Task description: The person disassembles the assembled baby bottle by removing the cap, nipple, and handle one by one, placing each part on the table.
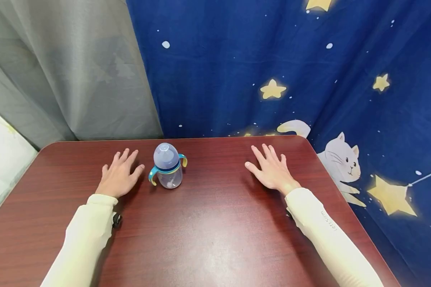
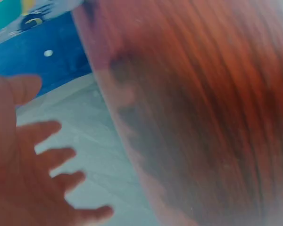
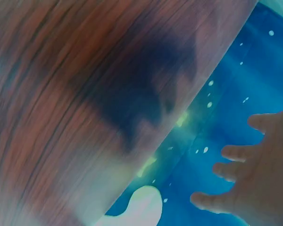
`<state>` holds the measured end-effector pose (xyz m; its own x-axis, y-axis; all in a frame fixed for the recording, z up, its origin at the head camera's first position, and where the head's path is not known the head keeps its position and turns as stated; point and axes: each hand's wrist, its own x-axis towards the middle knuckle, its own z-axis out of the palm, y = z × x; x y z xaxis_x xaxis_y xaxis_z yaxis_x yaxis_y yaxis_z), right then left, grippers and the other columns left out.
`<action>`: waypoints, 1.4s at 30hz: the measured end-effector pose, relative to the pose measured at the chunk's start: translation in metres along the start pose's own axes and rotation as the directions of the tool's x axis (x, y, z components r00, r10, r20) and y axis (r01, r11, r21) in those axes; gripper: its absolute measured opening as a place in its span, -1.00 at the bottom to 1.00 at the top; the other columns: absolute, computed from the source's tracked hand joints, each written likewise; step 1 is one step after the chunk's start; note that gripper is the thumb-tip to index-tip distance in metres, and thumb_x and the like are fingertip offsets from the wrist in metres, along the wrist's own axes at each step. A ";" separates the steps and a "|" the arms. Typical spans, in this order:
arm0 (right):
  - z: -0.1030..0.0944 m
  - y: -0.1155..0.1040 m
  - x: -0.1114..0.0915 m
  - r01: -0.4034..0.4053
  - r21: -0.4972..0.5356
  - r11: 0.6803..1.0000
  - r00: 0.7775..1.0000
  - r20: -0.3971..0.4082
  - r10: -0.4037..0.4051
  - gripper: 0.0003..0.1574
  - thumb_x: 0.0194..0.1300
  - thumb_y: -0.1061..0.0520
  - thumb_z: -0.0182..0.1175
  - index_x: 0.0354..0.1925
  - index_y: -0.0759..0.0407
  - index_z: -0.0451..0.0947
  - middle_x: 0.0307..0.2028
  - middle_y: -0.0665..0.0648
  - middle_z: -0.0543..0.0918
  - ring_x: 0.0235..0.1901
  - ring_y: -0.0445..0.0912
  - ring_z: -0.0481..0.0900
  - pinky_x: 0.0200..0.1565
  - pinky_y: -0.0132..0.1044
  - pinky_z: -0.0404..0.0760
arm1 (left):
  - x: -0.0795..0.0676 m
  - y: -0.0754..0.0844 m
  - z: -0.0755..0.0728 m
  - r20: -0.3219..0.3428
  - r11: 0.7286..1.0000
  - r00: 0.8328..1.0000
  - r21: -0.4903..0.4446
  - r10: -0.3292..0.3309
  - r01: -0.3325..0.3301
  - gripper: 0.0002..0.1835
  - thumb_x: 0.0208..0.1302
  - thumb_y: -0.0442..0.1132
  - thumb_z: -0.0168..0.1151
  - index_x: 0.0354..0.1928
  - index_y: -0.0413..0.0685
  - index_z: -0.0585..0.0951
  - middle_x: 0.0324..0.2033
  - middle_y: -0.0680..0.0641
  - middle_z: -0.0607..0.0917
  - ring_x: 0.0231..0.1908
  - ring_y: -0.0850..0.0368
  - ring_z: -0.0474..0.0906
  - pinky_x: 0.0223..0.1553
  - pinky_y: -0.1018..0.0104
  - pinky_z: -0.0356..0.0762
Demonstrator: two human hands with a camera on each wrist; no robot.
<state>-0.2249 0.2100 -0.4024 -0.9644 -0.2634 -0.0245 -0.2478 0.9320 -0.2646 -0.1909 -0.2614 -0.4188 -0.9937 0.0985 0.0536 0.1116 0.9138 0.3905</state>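
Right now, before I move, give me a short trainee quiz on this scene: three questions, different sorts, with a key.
1. Which is nearer the bottle, the left hand or the right hand?
2. True or false: the bottle lies on its side.
3. Fill in: the bottle has ___ handles in the head view.

Key: 1. The left hand. 2. False; it stands upright. 3. Two.

Raised lettering [image 1: 329, 221] on the pale right sleeve [image 1: 337, 243], near the right edge of the bench [image 1: 208, 223], stands upside down in the head view; it starts "Lets", the rest unclear. A whitish mark [image 1: 170, 183] low on the bottle [image 1: 168, 164], near the far edge, is too small to read.
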 end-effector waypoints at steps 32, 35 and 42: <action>0.022 -0.082 0.003 0.296 0.238 0.925 0.955 -0.091 -0.282 -0.08 0.45 -0.42 -0.10 0.55 -0.02 0.07 0.51 0.14 0.15 0.54 0.00 -0.09 0.44 0.13 -0.07 | -0.004 0.040 0.033 -0.024 0.878 0.988 -0.456 0.150 -0.145 -0.13 0.07 0.16 0.50 0.37 0.05 0.37 0.16 -0.08 0.60 0.12 -0.07 0.52 0.15 -0.08 0.44; 0.023 -0.087 0.002 0.305 0.263 0.915 0.952 -0.100 -0.288 -0.09 0.44 -0.41 -0.08 0.54 -0.02 0.09 0.50 0.13 0.17 0.54 -0.02 -0.09 0.43 0.15 -0.04 | -0.003 0.041 0.034 -0.035 0.870 0.989 -0.471 0.145 -0.145 -0.14 0.07 0.16 0.50 0.37 0.05 0.38 0.15 -0.08 0.61 0.13 -0.06 0.52 0.15 -0.07 0.44; 0.022 -0.099 -0.001 0.313 0.317 0.895 0.950 -0.104 -0.296 -0.12 0.42 -0.40 -0.03 0.52 -0.06 0.13 0.49 0.11 0.20 0.53 0.01 -0.08 0.40 0.25 -0.02 | -0.001 0.047 0.035 -0.051 0.872 0.983 -0.456 0.175 -0.179 -0.15 0.03 0.17 0.52 0.32 0.00 0.43 0.09 -0.07 0.64 0.07 -0.03 0.57 0.12 -0.03 0.47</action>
<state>-0.1973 0.1123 -0.3976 -0.8522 -0.4996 0.1556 -0.4949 0.6729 -0.5498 -0.1854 -0.2051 -0.4326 -0.9570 0.2365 0.1678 0.2797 0.5997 0.7498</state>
